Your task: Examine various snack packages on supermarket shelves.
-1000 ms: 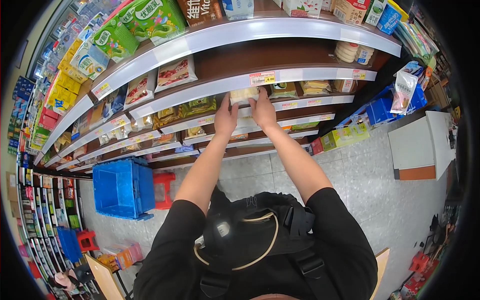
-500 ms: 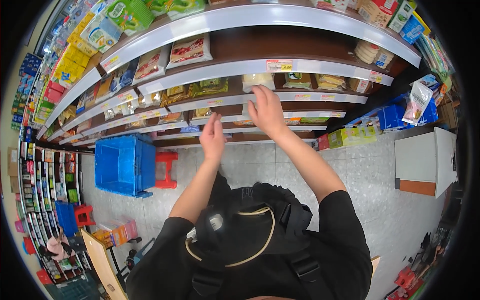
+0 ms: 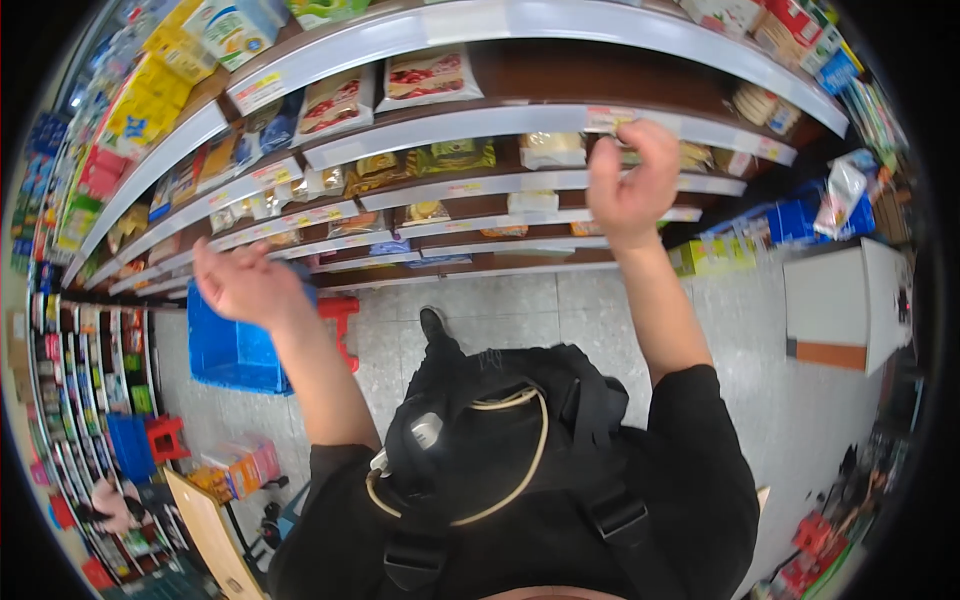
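Compared with one second earlier, both hands are withdrawn from the pale package, which now sits unheld on the shelf, right of the yellow-green packet; release appears complete. The left hand, over the blue crate, has a loosely open, empty grip. The right hand, right of the package, has a half-curled, empty grip; shelf contact cannot be determined.

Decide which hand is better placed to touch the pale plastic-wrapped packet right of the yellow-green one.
Right, most likely: the right hand appears just right of the pale plastic-wrapped packet and looks empty. The left hand, also apparently empty, is far to the left, overlapping the blue crate in view.
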Demonstrator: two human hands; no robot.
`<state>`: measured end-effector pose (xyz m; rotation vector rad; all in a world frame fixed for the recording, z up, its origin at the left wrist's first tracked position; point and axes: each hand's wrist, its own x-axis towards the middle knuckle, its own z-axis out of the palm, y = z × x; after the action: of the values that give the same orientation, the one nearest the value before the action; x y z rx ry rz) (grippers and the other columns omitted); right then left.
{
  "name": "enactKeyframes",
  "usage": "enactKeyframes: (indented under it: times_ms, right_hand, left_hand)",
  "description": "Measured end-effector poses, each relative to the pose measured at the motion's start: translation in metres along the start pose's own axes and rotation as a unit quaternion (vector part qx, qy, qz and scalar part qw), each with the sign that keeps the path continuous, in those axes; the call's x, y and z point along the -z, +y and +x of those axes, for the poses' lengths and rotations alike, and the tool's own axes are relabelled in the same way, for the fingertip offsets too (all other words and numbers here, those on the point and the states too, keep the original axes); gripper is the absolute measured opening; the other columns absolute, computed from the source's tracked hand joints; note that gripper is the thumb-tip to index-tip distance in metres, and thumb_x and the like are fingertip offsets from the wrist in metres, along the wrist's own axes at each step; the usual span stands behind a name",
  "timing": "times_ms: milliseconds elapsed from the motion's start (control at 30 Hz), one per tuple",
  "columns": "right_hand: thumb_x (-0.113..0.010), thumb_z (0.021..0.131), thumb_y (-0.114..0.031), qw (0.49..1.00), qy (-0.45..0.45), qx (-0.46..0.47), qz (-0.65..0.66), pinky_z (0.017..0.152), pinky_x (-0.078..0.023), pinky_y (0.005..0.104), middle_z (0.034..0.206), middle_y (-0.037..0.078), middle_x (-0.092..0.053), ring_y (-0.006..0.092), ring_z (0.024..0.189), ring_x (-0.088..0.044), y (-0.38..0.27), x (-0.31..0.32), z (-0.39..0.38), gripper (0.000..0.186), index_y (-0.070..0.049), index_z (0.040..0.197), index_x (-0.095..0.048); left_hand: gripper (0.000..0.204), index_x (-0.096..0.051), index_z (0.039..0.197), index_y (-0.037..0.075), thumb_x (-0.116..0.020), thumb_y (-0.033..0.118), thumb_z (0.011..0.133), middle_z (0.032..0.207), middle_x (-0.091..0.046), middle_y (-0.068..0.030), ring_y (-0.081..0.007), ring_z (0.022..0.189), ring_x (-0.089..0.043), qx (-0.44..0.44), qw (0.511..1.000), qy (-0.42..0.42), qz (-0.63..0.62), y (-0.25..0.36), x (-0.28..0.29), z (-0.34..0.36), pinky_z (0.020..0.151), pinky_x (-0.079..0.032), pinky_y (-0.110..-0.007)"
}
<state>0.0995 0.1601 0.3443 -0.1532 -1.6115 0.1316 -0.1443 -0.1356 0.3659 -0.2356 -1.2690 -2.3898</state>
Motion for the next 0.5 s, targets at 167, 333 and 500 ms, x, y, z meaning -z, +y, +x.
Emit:
enactKeyframes:
  times_ms: [167, 333, 500]
  right_hand:
    - [-0.067, 0.084, 0.002, 0.996, 0.023, -0.027, -0.077, 0.077, -0.050, 0.0366, 0.092, 0.010, -0.066, 0.0273, 0.083, -0.061, 0.020, 0.019, 0.013, 0.014, -0.002, 0.098, -0.064]
    - [-0.067, 0.088, -0.006, 0.992, -0.055, -0.105, -0.045, 0.077, -0.048, 0.0368, 0.090, 0.011, -0.066, 0.0277, 0.085, -0.061, -0.004, -0.012, 0.009, 0.003, -0.004, 0.091, -0.067]
    - [-0.070, 0.086, -0.016, 0.979, -0.169, -0.098, -0.066, 0.088, -0.049, 0.0432, 0.095, 0.014, -0.069, 0.0352, 0.094, -0.063, -0.029, -0.093, 0.000, 0.023, -0.005, 0.106, -0.069]
  left_hand:
    - [0.029, -0.059, 0.119, 0.003, -0.060, 0.027, 0.103, 0.056, -0.041, 0.0026, -0.0090, 0.047, -0.037, -0.003, 1.000, 0.014, -0.026, 0.011, 0.012, 0.035, 0.051, -0.044, -0.028]
    - [0.028, -0.060, 0.117, 0.000, -0.061, 0.024, 0.102, 0.059, -0.047, 0.0034, -0.0052, 0.051, -0.047, 0.135, 0.984, -0.114, 0.001, -0.023, -0.003, 0.024, 0.048, -0.042, -0.022]
    - [0.044, -0.054, 0.142, 0.001, -0.058, 0.019, 0.102, 0.100, -0.073, -0.0084, -0.0081, 0.069, -0.063, 0.320, 0.803, -0.492, 0.101, -0.054, -0.034, -0.018, 0.066, -0.051, -0.023]
